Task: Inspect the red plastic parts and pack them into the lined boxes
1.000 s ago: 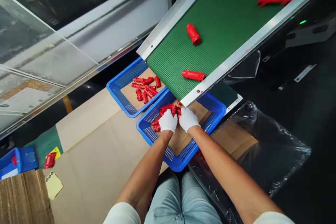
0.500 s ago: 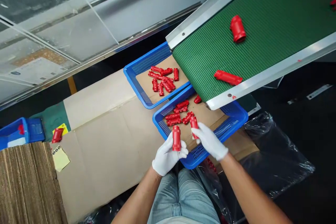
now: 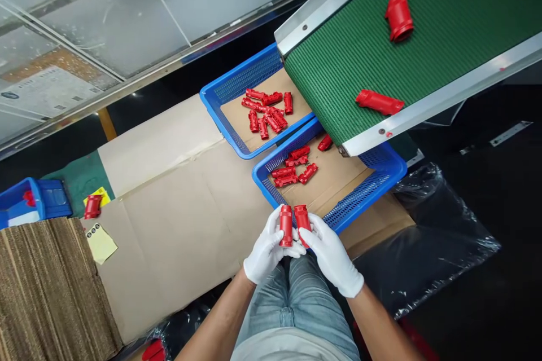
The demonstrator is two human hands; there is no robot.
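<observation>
In white gloves, both my hands meet in front of my lap, just short of the nearer blue basket (image 3: 259, 176). My left hand (image 3: 267, 245) is closed on a red ribbed plastic cylinder (image 3: 285, 227), held upright with the thumb across it. Beside it, my right hand (image 3: 328, 248) grips a second red plastic cylinder (image 3: 301, 219), slightly tilted and close to the first. Several similar red parts (image 3: 285, 172) lie on cardboard inside the nearer basket. What the undersides of the held parts look like is hidden.
A farther blue basket (image 3: 210, 111) holds more red parts. The green conveyor belt (image 3: 339, 73) overhangs both baskets and carries two red parts. At left are cardboard sheets (image 3: 46, 287), a yellow paper note (image 3: 100, 243), a red part (image 3: 92, 206) and a blue bin (image 3: 55, 197).
My right hand has drawn its red cylinder back from over the nearer basket to beside the one in my left hand. The whole view has shifted slightly.
</observation>
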